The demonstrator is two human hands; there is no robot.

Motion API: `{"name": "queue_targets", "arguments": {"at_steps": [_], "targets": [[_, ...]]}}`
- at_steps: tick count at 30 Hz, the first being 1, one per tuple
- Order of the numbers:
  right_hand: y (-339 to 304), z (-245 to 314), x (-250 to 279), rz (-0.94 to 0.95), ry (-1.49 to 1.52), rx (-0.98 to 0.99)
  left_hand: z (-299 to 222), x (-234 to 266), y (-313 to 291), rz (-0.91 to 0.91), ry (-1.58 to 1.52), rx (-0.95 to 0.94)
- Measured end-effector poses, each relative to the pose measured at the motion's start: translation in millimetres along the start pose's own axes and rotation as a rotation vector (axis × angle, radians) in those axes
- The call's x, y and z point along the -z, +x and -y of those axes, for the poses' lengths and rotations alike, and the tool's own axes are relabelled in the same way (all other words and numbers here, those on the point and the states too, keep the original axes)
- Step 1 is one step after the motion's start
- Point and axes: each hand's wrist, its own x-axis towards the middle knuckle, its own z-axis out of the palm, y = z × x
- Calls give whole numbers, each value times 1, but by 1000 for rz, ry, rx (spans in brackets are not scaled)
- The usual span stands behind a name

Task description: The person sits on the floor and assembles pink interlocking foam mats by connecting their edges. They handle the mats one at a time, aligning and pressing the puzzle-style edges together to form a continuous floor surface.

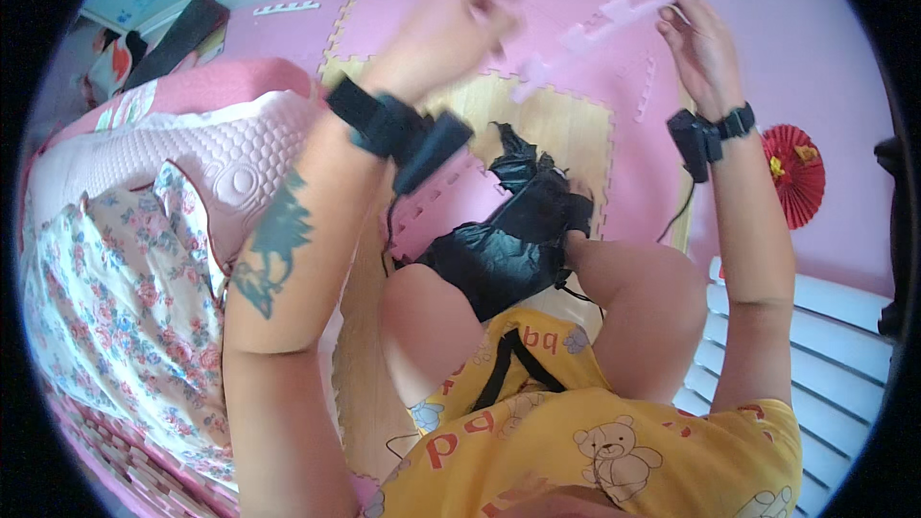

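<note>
My right hand (705, 48) is raised at the upper right, its thumb and fingers closed on one end of a long, pale pink foam mat edging strip (616, 11). The strip has toothed edges and slants down to the left in the air. My left hand (451, 34) is up to the left of the strip, apart from it. Motion smears its bent fingers, so I cannot tell whether they hold anything. Black straps with small black devices sit on both wrists. Below, a crumpled black plastic bag (499, 254) lies between my legs, beside a pink foam mat piece (451, 197).
A bed with a floral quilt (125, 297) stands on the left. Pink interlocking mats (384, 34) cover part of the wood-look floor. Another edging strip (288, 8) lies at the far left. On the right are a red paper fan (794, 177) and a white slatted piece (796, 355).
</note>
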Motion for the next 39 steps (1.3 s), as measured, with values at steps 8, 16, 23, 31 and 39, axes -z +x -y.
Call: {"name": "queue_targets", "arguments": {"at_steps": [8, 16, 23, 31, 39], "targets": [[68, 5, -66, 202, -234, 57, 47, 205, 34, -285, 988, -49], [169, -3, -174, 581, -437, 527, 130, 275, -69, -133, 1035, 799], [216, -213, -242, 865, 41, -42, 149, 318, -125, -80, 1455, 1151], [231, -426, -274, 787, -460, 111, 181, 356, -178, -30, 1622, 753], [204, -458, -205, 734, -671, -7, 153, 345, -173, -285, 1188, 829]]}}
